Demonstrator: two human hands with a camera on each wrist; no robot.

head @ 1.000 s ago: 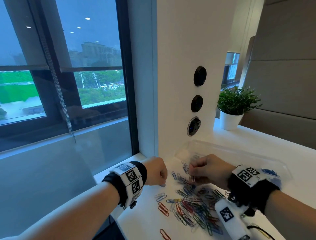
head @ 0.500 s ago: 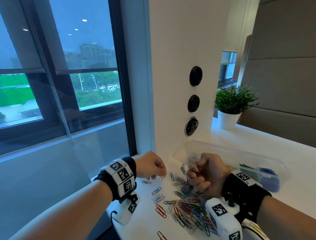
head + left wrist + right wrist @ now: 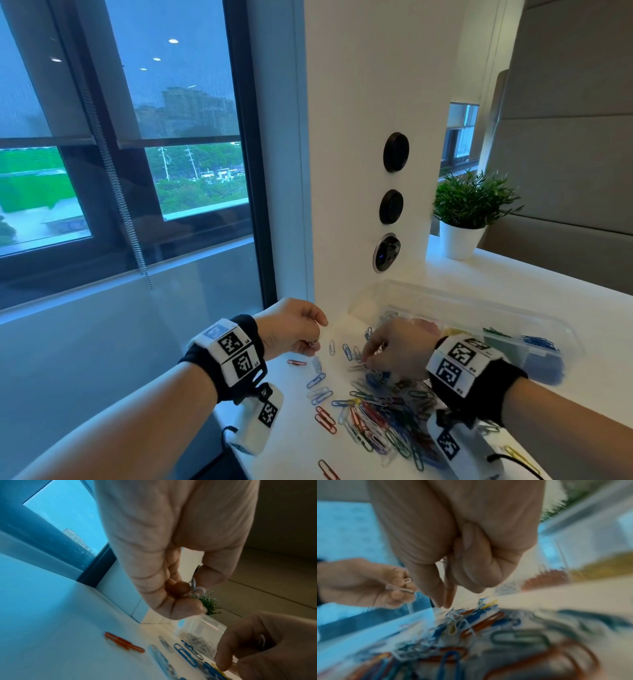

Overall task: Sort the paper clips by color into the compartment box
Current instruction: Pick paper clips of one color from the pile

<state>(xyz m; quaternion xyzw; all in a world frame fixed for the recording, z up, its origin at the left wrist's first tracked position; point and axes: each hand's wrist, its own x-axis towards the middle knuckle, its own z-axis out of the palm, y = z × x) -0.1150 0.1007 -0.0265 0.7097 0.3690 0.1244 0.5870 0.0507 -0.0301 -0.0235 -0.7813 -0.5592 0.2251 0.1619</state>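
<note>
A heap of mixed coloured paper clips (image 3: 383, 418) lies on the white table, with loose red (image 3: 296, 362) and blue (image 3: 315, 380) clips to its left. Behind it stands the clear compartment box (image 3: 479, 308), which holds silver (image 3: 197, 641), red (image 3: 544, 580), yellow (image 3: 599, 566), green and blue clips in separate cells. My left hand (image 3: 310, 342) hovers left of the heap and pinches a few silver clips (image 3: 195, 588). My right hand (image 3: 366, 358) points thumb and forefinger down onto the heap's far edge (image 3: 453, 614). Blur hides whether a clip sits between them.
A white pillar with round sockets (image 3: 390, 212) rises just behind the table's far-left corner. A potted plant (image 3: 469, 212) stands on the ledge behind the box. The table's left edge (image 3: 236, 442) drops off beside my left wrist.
My right hand, a raised fist half a second ago, has dropped onto the heap with thumb and forefinger extended. My left hand stayed nearly in place with its clips.
</note>
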